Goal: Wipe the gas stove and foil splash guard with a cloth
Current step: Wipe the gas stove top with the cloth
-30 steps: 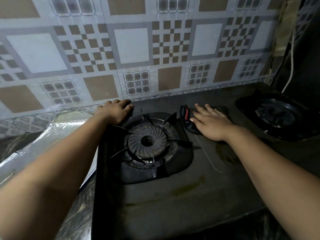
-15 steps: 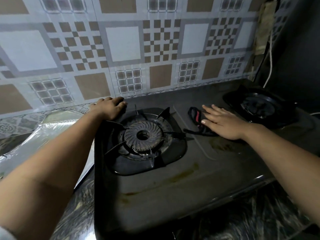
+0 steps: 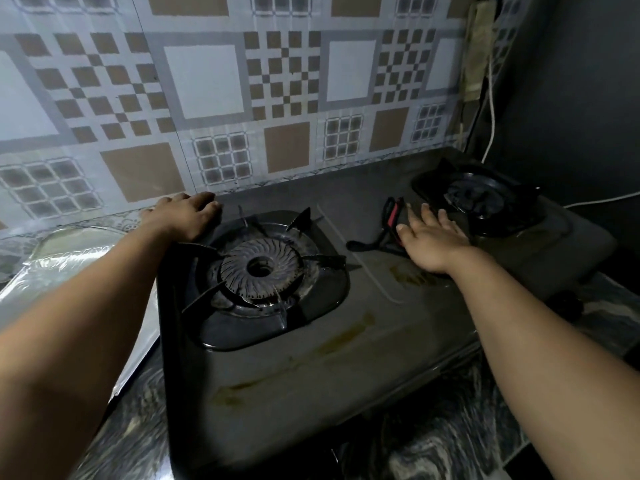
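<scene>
A dark two-burner gas stove (image 3: 311,368) with brown grease streaks on its top sits on a marbled counter. My left hand (image 3: 183,216) holds the stove's back left corner, fingers curled over the edge, next to the left burner (image 3: 259,266). My right hand (image 3: 429,244) lies flat with straight fingers between the burners and presses on a dark cloth (image 3: 389,223) with a red stripe. Most of the cloth is hidden under the palm. The crinkled foil splash guard (image 3: 69,261) lies to the left of the stove.
A patterned tile-print covering (image 3: 277,98) lines the wall behind the stove. The right burner (image 3: 476,199) sits just beyond my right fingertips. A white cable (image 3: 491,109) hangs in the dark right corner.
My right hand has slid the cloth to the right, away from the left burner and toward the right one. My left hand has stayed on the back left corner.
</scene>
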{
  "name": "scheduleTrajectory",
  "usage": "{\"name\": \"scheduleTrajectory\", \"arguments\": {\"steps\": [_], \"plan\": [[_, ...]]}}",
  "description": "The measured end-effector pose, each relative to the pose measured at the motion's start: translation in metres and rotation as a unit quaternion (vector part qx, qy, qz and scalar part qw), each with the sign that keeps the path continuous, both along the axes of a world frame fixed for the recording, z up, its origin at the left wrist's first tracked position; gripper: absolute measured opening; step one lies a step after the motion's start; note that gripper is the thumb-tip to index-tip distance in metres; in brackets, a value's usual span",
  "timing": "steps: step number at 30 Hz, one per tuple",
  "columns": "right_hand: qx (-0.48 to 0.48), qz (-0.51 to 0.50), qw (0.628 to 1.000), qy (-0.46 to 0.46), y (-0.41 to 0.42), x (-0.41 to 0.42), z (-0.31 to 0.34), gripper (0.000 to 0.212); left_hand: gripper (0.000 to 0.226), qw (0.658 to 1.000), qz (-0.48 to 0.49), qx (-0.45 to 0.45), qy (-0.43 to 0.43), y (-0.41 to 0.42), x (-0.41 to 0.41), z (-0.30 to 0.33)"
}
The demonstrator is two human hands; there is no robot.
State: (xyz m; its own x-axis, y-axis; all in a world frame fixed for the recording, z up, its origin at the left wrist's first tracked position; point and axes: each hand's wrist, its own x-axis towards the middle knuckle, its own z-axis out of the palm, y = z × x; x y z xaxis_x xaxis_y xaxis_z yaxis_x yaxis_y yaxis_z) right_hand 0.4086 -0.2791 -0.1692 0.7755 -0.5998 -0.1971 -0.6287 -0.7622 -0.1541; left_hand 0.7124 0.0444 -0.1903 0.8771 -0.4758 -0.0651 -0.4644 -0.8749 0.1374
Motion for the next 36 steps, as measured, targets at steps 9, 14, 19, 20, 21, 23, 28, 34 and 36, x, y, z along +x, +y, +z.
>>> {"name": "scheduleTrajectory", "arguments": {"steps": [9,14,19,20,21,23,28,34,36], "plan": [[-0.011,0.162,0.987,-0.015,0.054,-0.031,0.004,0.057,0.076,0.998,0.018,-0.013,0.056,-0.005,0.002,0.006],[-0.002,0.206,0.978,-0.016,0.05,-0.037,0.006,0.056,0.044,0.987,0.016,-0.054,0.148,-0.042,-0.005,0.038],[-0.003,0.254,0.967,-0.005,0.043,-0.037,0.008,0.057,0.065,0.993,-0.047,-0.058,0.088,-0.137,-0.056,0.069],[-0.002,0.264,0.964,-0.002,0.04,-0.037,0.009,0.057,0.069,0.993,-0.074,-0.053,0.081,-0.156,-0.065,0.069],[-0.002,0.275,0.961,-0.001,0.038,-0.036,0.009,0.057,0.071,0.991,-0.099,-0.043,0.075,-0.174,-0.073,0.067],[-0.001,0.297,0.955,-0.003,0.033,-0.035,0.007,0.057,0.074,0.988,-0.138,-0.028,0.061,-0.203,-0.087,0.062],[0.006,0.346,0.938,-0.009,0.02,-0.032,0.005,0.057,0.082,0.991,-0.126,0.023,0.043,-0.219,-0.095,0.037],[0.008,0.406,0.914,-0.011,0.005,-0.028,0.009,0.057,0.088,0.989,-0.093,0.082,0.087,-0.219,-0.096,0.037],[0.008,0.426,0.905,-0.005,-0.004,-0.023,0.01,0.057,0.085,0.989,-0.09,0.083,0.087,-0.219,-0.094,0.035]]}}
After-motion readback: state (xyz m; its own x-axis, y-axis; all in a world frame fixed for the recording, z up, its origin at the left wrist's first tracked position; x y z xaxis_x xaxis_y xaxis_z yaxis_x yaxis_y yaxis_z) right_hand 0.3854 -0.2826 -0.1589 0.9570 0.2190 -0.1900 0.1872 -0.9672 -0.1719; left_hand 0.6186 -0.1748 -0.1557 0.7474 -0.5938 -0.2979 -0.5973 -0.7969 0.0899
